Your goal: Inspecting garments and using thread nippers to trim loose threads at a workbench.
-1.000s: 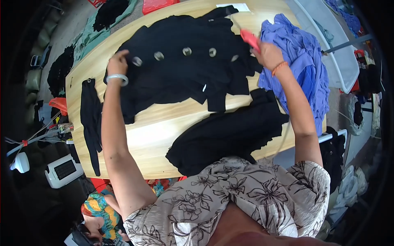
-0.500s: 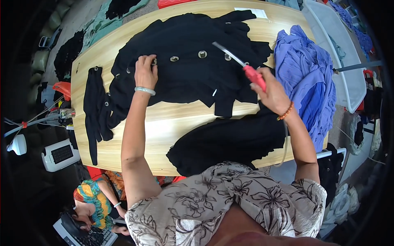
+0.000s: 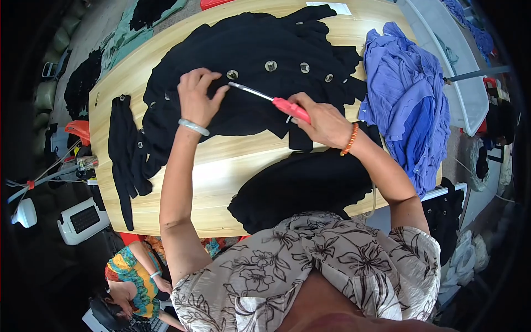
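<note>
A black garment (image 3: 193, 52) with a row of large round pale-and-dark buttons lies spread on the table. My left hand (image 3: 196, 94) rests on it, fingers bent and thumb apart, beside a button (image 3: 232, 74); nothing shows between thumb and fingers. Gripped in my right hand (image 3: 326, 123) is a red-handled tool with a slim metal shaft (image 3: 251, 90). Its tip points left and sits close to my left thumb, just below that button. Whether the tip touches the cloth I cannot tell.
Blue-violet clothes (image 3: 401, 99) are heaped at the table's right, and another black cloth (image 3: 304, 188) lies along the near edge. A narrow black piece (image 3: 124, 155) lies at left. A white plastic tub (image 3: 442, 61) stands beyond the right edge. Another person (image 3: 133, 276) sits lower left.
My right hand has swung the tool left and down, bringing its tip beside my left hand. The left hand has come off the button it covered, its thumb now spread. The view has shifted slightly.
</note>
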